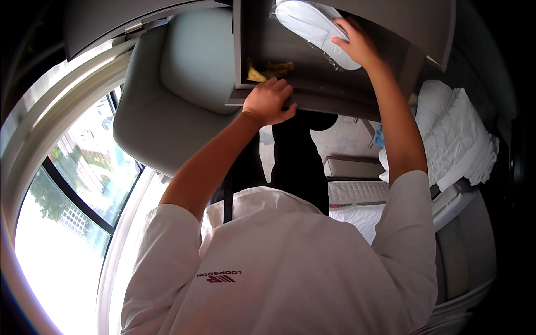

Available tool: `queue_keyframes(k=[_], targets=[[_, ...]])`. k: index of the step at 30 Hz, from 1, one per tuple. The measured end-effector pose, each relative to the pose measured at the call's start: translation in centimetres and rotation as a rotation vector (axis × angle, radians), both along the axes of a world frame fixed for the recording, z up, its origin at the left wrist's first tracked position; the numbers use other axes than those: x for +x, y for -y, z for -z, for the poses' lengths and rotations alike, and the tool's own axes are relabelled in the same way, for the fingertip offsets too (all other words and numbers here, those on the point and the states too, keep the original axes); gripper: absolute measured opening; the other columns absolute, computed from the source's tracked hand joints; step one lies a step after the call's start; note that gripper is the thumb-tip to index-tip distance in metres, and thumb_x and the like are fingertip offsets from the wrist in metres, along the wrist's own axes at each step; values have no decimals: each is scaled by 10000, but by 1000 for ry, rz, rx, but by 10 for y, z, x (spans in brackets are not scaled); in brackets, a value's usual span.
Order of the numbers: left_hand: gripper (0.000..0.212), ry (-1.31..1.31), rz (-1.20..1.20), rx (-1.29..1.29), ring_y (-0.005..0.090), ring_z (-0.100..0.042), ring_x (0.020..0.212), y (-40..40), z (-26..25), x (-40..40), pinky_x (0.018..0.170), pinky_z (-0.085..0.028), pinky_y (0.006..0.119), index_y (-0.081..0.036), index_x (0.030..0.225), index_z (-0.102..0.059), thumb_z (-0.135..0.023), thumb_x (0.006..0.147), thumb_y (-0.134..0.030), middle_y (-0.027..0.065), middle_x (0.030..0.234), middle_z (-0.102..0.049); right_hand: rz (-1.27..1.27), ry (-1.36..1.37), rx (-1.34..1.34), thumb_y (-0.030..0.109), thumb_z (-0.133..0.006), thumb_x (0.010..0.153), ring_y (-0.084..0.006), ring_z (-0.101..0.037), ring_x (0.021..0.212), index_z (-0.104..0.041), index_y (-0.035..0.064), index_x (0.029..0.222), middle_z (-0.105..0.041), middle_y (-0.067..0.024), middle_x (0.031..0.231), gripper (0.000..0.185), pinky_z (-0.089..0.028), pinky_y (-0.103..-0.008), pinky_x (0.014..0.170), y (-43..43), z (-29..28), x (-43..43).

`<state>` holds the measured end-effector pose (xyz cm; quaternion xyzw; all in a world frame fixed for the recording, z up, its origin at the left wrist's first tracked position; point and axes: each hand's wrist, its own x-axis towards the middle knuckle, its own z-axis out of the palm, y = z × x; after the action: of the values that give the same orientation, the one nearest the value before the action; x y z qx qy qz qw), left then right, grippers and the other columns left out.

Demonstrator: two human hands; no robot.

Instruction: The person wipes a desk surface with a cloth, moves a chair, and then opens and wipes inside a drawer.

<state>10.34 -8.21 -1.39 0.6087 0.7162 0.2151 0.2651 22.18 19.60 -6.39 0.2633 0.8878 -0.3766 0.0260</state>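
My right hand (356, 44) holds a pair of white slippers in clear plastic wrap (312, 31) by their right edge, over an open dark drawer (310, 90). On the drawer's front edge, near its left corner, rests my left hand (270, 100), with the thumb apart from the other fingers and nothing seen in its grasp. Just beyond my left fingers, a crumpled yellow-brown item (268, 70), perhaps a cloth, lies in the drawer's corner. The fingertips of my left hand are partly hidden at the drawer edge.
A grey upholstered chair (180, 96) stands against the drawer's left side, beside a large window (83, 167). At the right, white bedding (452, 130) is heaped. A quilted white mattress or pad (358, 192) lies low behind my right arm. Above the drawer runs a dark furniture top (402, 21).
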Motion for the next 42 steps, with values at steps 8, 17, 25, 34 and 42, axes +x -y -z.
queue_keyframes(k=[8, 17, 25, 34, 42], targets=[[237, 29, -8, -5, 229, -538, 751, 0, 2, 1, 660, -492, 348, -81, 770, -559, -680, 715, -277, 49, 785, -512, -32, 28, -155, 59, -704, 786, -330, -571, 1097, -415, 225, 1412, -577, -162, 1236, 709, -463, -377, 908, 37, -63, 20], [347, 26, -2, -121, 261, -581, 878, 0, 4, 3, 767, -508, 376, -57, 873, -629, -632, 750, -382, 85, 890, -592, 231, -483, -470, 131, -676, 855, -210, -453, 1267, -305, -30, 1431, -448, -155, 1407, 705, -326, -323, 1063, 1, -129, -56], [153, 501, -236, -71, 283, -624, 836, 4, -6, -11, 710, -507, 385, -106, 819, -645, -613, 765, -247, 78, 818, -631, -4, -375, 520, 373, -548, 935, -300, -384, 1342, -327, 18, 1436, -414, -149, 1447, 652, -205, -435, 1131, -40, -25, -139], [169, 761, -1276, 318, 161, -581, 688, 46, 27, -230, 598, -501, 302, -6, 1037, -536, -496, 884, -65, 74, 829, -585, 299, -333, 626, 437, -401, 965, -286, -362, 1357, -455, 124, 1385, -459, -96, 1419, 526, -158, -520, 1131, -28, -17, -122], [236, 1287, -1400, 260, 292, -653, 892, 67, 98, -361, 738, -584, 378, 53, 1126, -427, -436, 970, -124, 211, 1060, -598, 210, -316, 657, 389, -387, 959, -303, -385, 1339, -482, 118, 1362, -473, -82, 1410, 495, -255, -505, 1092, -34, -23, -122]])
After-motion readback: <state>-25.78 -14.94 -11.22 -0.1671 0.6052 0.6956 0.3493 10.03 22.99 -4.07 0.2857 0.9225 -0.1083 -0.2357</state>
